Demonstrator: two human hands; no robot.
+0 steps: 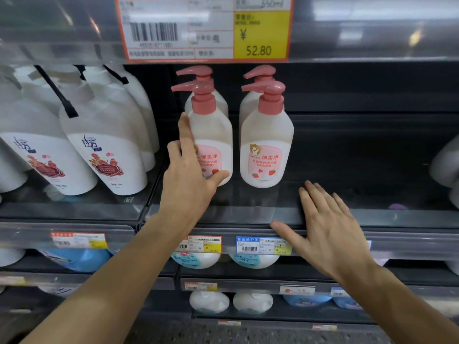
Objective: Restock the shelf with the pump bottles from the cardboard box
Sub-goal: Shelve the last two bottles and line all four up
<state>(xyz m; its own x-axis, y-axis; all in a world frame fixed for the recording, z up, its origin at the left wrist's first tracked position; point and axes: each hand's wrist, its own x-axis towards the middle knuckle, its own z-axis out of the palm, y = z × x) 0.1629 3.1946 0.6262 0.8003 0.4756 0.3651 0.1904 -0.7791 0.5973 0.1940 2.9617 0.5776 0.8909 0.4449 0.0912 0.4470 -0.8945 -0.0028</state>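
Observation:
Several white pump bottles with pink pumps stand in two short rows on the dark shelf [347, 214]. My left hand [188, 175] wraps the front left pump bottle [213, 135], fingers along its left side and thumb under its label. The front right pump bottle [267, 145] stands free beside it, with another bottle [258, 78] behind it. My right hand [327, 227] hovers flat and empty over the shelf's front edge, fingers spread. No cardboard box is in view.
Large white bottles with black pumps [104, 135] fill the shelf section to the left. A big price tag [206, 28] hangs above. Bare shelf stretches right of the pink-pump bottles. Lower shelves hold white and blue bottles [208, 301].

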